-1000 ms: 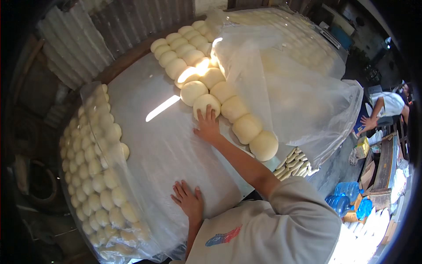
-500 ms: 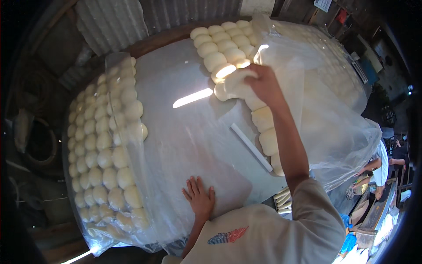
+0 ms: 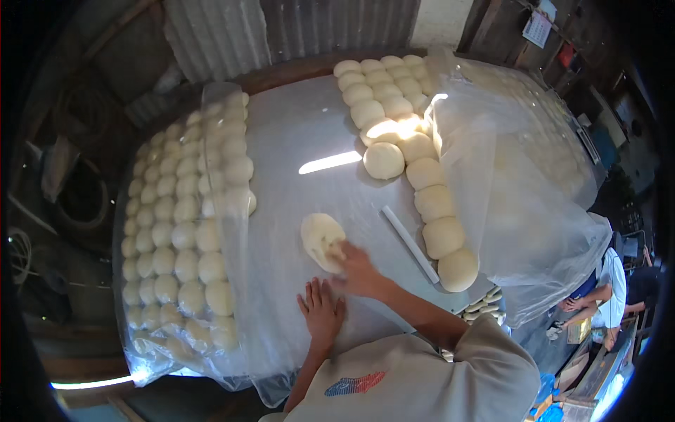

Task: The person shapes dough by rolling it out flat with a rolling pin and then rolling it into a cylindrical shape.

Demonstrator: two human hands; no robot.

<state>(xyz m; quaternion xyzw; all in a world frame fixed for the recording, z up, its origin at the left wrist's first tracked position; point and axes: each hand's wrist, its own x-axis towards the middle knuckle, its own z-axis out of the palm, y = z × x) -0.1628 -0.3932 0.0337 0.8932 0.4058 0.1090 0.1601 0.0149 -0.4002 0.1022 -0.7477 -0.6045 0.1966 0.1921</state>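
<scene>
A flattened, oval piece of dough [image 3: 320,235] with dents in it lies on the grey tabletop [image 3: 281,190]. At its lower right edge is my right hand [image 3: 355,271], smeared by motion, so its fingers cannot be read. Just nearer to me, my left hand [image 3: 322,316] rests flat on the table with its fingers spread, holding nothing. To the right, a pale straight stick [image 3: 410,245] lies beside a row of round dough balls [image 3: 443,237]. One dough ball [image 3: 383,161] sits at the row's left side, in the strip of sunlight.
Rows of dough balls [image 3: 165,235] under clear plastic sheeting [image 3: 232,295] fill the left side. More plastic sheeting [image 3: 520,176] covers dough at the right. Corrugated metal [image 3: 211,39] stands behind the table. A person in a white shirt [image 3: 613,281] is at the far right.
My right hand has come from the dough rows at the upper right down toward my left hand, and the dough it held now lies on the tabletop. My left hand remains flat.
</scene>
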